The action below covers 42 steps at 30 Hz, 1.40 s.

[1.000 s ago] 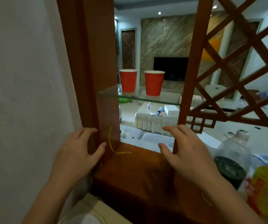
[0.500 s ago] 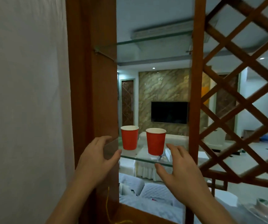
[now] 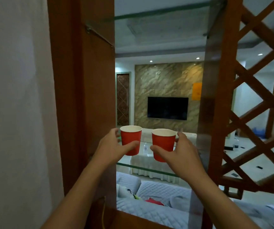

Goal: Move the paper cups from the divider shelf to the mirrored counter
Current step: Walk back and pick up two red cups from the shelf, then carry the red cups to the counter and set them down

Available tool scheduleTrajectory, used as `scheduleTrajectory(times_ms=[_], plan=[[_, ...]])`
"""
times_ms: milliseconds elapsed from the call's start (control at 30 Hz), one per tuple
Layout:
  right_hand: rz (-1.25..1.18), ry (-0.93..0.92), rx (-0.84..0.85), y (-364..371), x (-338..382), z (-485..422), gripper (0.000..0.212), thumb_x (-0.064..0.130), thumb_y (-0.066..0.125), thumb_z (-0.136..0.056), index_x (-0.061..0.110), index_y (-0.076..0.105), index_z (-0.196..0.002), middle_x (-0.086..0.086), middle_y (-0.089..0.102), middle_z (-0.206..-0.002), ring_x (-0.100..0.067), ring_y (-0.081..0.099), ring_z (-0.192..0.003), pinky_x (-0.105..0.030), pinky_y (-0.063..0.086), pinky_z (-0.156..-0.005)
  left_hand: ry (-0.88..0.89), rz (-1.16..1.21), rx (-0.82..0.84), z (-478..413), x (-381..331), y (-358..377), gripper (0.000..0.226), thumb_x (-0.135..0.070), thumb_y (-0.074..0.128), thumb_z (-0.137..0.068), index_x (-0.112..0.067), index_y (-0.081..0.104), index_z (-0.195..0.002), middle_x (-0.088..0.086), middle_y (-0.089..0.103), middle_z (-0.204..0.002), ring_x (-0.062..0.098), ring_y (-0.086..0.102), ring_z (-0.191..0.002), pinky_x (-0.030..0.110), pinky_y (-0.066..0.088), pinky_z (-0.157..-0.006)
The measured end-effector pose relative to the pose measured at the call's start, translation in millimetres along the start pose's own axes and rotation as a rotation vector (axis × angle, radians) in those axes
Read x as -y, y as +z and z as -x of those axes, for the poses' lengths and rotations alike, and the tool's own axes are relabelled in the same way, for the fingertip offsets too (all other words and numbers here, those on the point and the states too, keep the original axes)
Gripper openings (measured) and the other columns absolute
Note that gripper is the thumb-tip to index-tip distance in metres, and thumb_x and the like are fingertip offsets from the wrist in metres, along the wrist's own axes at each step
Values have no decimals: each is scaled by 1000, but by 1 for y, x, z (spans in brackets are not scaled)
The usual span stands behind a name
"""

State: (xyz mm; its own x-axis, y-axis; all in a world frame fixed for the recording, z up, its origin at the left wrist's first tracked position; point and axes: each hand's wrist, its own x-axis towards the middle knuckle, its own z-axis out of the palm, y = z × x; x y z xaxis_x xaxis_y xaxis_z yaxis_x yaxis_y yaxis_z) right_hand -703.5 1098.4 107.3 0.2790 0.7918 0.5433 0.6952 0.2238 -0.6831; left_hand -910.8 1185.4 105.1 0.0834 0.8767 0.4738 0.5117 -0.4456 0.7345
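Two red paper cups stand upright side by side over the glass divider shelf point(image 3: 149, 168). My left hand point(image 3: 111, 147) wraps the left cup point(image 3: 130, 138), thumb across its front and fingers behind its left side. My right hand point(image 3: 181, 154) wraps the right cup point(image 3: 163, 141) the same way, thumb in front and fingers behind its right side. Whether the cup bottoms touch the glass I cannot tell. No mirrored counter is in view.
A wooden post point(image 3: 83, 96) and a white wall point(image 3: 17, 96) stand close on the left. A wooden lattice panel point(image 3: 257, 113) closes off the right. A second glass shelf point(image 3: 149, 13) hangs above. Beyond the opening lie a sofa point(image 3: 157, 205) and a living room.
Both hands rose from the wooden ledge to shelf height, reached forward and closed around the two cups. The camera tilted upward.
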Motion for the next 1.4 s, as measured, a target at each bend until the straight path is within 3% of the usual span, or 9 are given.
scheduleTrajectory(times_ms=[100, 267, 433, 767, 867, 1067, 1167, 1300, 1400], plan=[[-56, 37, 15, 7, -4, -10, 81, 65, 75, -60, 23, 47, -123, 2, 59, -118, -15, 56, -98, -30, 47, -74, -3, 67, 38, -7, -1, 5, 98, -75, 71, -47, -28, 44, -129, -4, 58, -128, 11, 57, -103, 27, 50, -81], [-140, 86, 22, 14, -7, -23, 78, 62, 78, -56, 23, 55, -120, 4, 64, -110, -16, 60, -97, -40, 54, -82, 41, 36, 7, -15, -2, 16, 77, -69, 72, -56, -30, 45, -117, -9, 56, -111, 12, 55, -98, 22, 45, -68], [-158, 43, 14, 18, -8, -24, 67, 55, 80, -59, 34, 43, -111, 10, 55, -105, -13, 56, -94, -32, 50, -76, 70, 61, -33, -12, -2, 15, 66, -62, 74, -63, -35, 42, -114, -17, 52, -106, 7, 54, -93, 18, 43, -65], [-296, -53, 39, -7, 11, 7, 71, 58, 80, -56, 30, 52, -115, 14, 59, -102, -6, 58, -90, -27, 50, -70, 144, 33, -220, 74, -22, -38, 71, -79, 65, -54, -47, 41, -113, -30, 52, -101, -13, 53, -91, 8, 43, -65], [-370, -80, 90, -8, 16, 24, 75, 58, 81, -54, 28, 54, -118, 13, 60, -104, -6, 59, -91, -29, 51, -70, 102, 18, -276, 112, -19, -58, 76, -80, 65, -55, -45, 41, -118, -29, 52, -106, -3, 54, -96, 15, 48, -70], [-500, -140, 234, 8, 27, 60, 70, 61, 79, -51, 39, 51, -111, 23, 58, -101, -2, 58, -90, -22, 46, -66, -39, -51, -428, 201, -15, -95, 77, -71, 63, -55, -42, 38, -122, -30, 48, -105, -1, 53, -93, 6, 44, -58], [-557, -156, 351, 21, 31, 82, 71, 60, 80, -50, 38, 54, -112, 21, 60, -103, -3, 60, -93, -26, 50, -69, -108, -115, -535, 251, -22, -111, 79, -69, 63, -54, -38, 40, -123, -27, 51, -105, 0, 54, -91, 9, 44, -62], [-603, -221, 528, 37, 36, 115, 88, 67, 76, -45, 32, 54, -121, 13, 61, -113, -12, 60, -100, -37, 54, -80, -221, -185, -667, 321, -38, -121, 77, -66, 66, -53, -34, 45, -120, -17, 56, -107, 1, 56, -94, 16, 46, -68], [-645, -275, 663, 46, 39, 142, 95, 67, 73, -47, 31, 47, -130, 12, 55, -120, -14, 55, -104, -33, 51, -81, -317, -254, -792, 377, -57, -120, 72, -65, 68, -54, -36, 47, -116, -23, 57, -105, 1, 58, -93, 12, 48, -63]])
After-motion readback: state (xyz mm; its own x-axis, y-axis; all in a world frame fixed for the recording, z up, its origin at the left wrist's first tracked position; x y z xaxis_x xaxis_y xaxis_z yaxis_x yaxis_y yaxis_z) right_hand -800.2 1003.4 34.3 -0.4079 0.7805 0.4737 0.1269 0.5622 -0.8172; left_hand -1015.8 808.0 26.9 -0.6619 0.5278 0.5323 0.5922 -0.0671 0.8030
